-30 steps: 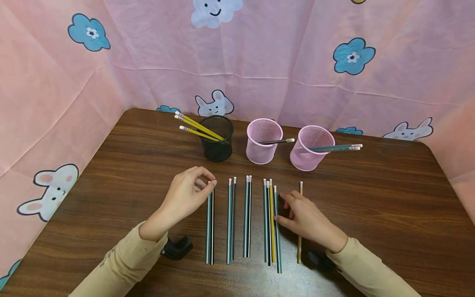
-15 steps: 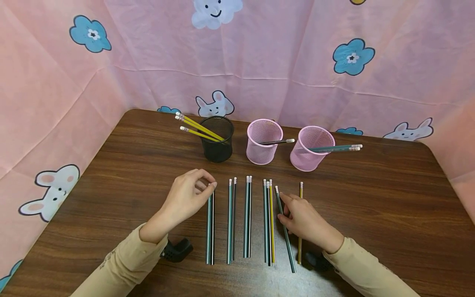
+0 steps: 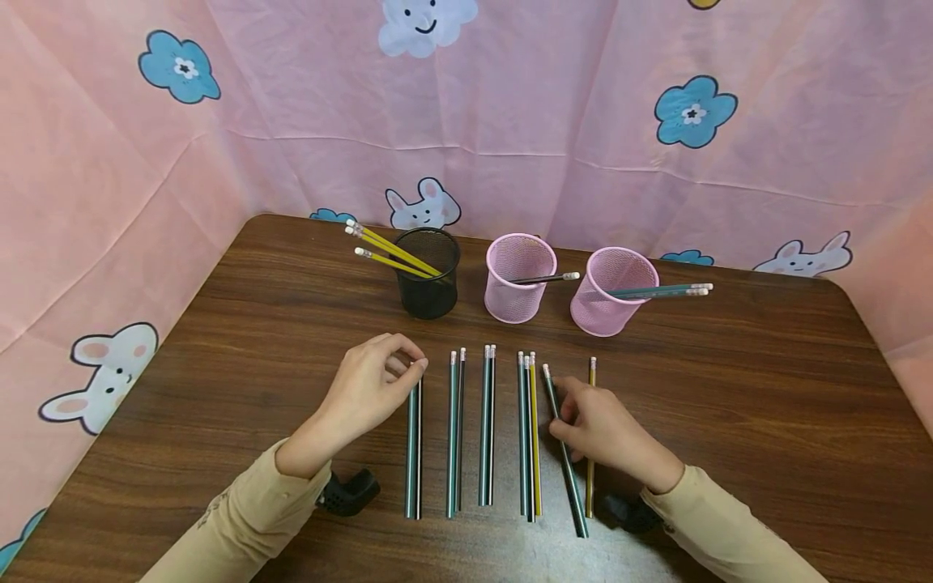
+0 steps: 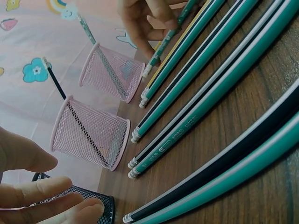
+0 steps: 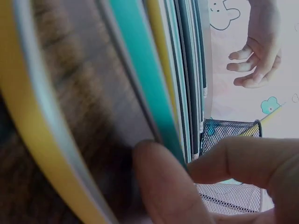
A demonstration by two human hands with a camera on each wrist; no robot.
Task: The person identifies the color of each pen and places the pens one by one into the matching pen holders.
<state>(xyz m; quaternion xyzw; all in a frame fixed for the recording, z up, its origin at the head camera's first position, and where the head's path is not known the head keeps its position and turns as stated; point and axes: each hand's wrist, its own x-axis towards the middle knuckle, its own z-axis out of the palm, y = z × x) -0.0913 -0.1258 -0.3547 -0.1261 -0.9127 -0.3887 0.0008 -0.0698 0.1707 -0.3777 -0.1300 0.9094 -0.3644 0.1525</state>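
My right hand (image 3: 611, 425) pinches a green pencil (image 3: 570, 478) between thumb and fingers; in the right wrist view the thumb (image 5: 163, 182) presses on that pencil. The pencil lies slanted, apart from a group of green, black and yellow pencils (image 3: 530, 453) to its left. A single yellow pencil (image 3: 590, 486) passes beneath the right hand. My left hand (image 3: 368, 393) hovers over the eraser ends of a green and black pair (image 3: 413, 470), its fingers loosely bent and nothing in them. In the left wrist view its thumb (image 4: 28, 156) and fingers are apart.
Behind the pencils stand a black mesh cup (image 3: 428, 300) with yellow pencils, a pink mesh cup (image 3: 513, 304) with a black pencil, and another pink cup (image 3: 599, 314) with green pencils. Two more green and black pairs (image 3: 454, 461) (image 3: 486, 453) lie mid-table.
The green pencil has come away from the group, its lower end swinging right toward the yellow pencil. My right hand has shifted slightly right with it. The left hand has stayed nearly still.
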